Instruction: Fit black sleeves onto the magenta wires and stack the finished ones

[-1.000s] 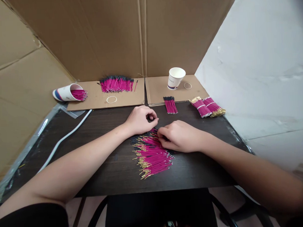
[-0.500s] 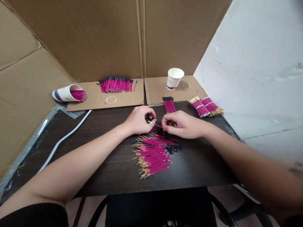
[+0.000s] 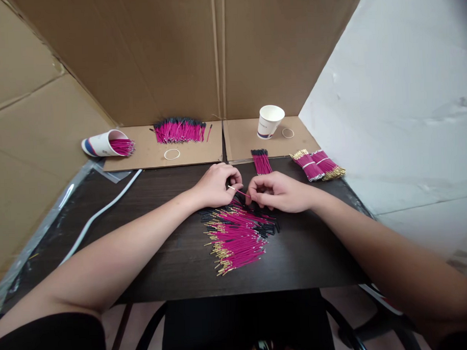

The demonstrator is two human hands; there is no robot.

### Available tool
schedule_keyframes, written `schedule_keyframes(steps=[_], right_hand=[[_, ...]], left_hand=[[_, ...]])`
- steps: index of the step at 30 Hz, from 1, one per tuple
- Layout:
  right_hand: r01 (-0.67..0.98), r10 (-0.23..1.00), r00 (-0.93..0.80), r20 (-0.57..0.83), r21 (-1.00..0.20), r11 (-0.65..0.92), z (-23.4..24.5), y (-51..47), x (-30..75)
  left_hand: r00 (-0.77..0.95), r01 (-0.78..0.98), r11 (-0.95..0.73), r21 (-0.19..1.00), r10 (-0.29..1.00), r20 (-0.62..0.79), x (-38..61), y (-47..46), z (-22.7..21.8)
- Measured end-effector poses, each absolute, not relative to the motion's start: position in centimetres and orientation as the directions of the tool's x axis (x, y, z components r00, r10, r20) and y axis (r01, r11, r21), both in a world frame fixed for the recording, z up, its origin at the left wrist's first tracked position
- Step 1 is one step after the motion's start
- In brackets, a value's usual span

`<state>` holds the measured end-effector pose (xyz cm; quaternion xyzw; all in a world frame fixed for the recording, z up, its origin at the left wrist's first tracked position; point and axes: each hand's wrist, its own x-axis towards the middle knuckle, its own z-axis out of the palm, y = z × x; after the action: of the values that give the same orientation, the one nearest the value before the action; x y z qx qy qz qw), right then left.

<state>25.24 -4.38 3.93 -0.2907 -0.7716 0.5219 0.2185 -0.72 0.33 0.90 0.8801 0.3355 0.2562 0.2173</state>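
A thin magenta wire with a pale metal tip stretches between my two hands. My left hand pinches it near the tipped end. At the other end, the closed fingertips of my right hand meet the wire; whether they also hold a small black sleeve is hidden. Just below both hands lies a loose pile of magenta wires with gold tips to the left and silvery ends to the right. Short black sleeves are scattered along the pile's right side, and more lie around its top.
On cardboard at the back lie black-capped wires and a rubber band. A tipped paper cup holds wires; another cup stands upright. Black-ended wires lie behind my right hand, banded bundles further right. A white cable crosses the left.
My right hand has shifted slightly left, closer to my left hand, and less of the wire shows between them. My left hand has barely moved.
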Motion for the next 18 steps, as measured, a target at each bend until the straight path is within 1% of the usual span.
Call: schedule_keyframes(steps=[5,8,11,14,18], right_hand=[[0.212,0.737,-0.672,0.078,-0.933,0.292,3.52,-4.16,25.31],[0.205,0.711,-0.699,0.078,-0.931,0.304,3.42,-4.32,25.13],[0.184,0.675,-0.736,0.050,-0.945,0.271,3.46,-4.54,24.98],[0.169,0.647,-0.761,0.034,-0.954,0.249,3.64,-4.65,24.94],[0.168,0.641,-0.767,0.030,-0.955,0.246,3.77,-4.64,24.92]], left_hand=[[0.669,0.484,-0.688,0.541,0.690,0.278,-0.76,0.46,1.03],[0.667,0.482,-0.678,0.556,0.695,0.269,-0.68,0.54,0.90],[0.644,0.480,-0.658,0.580,0.713,0.277,-0.56,0.50,0.83],[0.637,0.470,-0.665,0.580,0.710,0.298,-0.54,0.39,0.92],[0.636,0.446,-0.671,0.592,0.703,0.317,-0.75,0.38,1.00]])
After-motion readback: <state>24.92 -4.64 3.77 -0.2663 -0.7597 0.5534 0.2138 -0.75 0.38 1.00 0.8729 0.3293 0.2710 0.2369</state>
